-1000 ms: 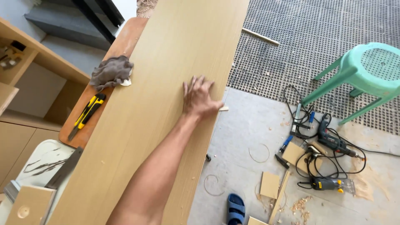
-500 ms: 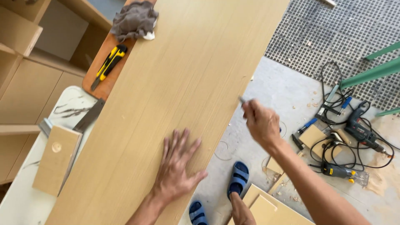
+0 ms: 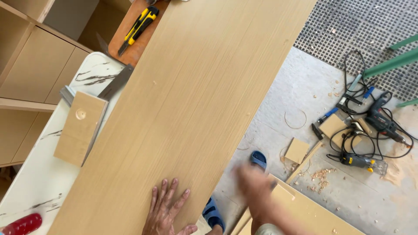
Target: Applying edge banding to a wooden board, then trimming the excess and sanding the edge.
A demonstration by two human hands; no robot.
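Place: carpentry workshop
Evidence: long wood-grain board [image 3: 191, 109]; beside it, power drills [image 3: 383, 122], offcuts [image 3: 297, 150], sawdust [image 3: 320, 176] on floor

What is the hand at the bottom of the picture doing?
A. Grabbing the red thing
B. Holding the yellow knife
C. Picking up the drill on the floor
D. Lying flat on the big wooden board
D: the left hand lies flat with fingers spread on the big wooden board, while the yellow utility knife and the drill lie untouched away from it.
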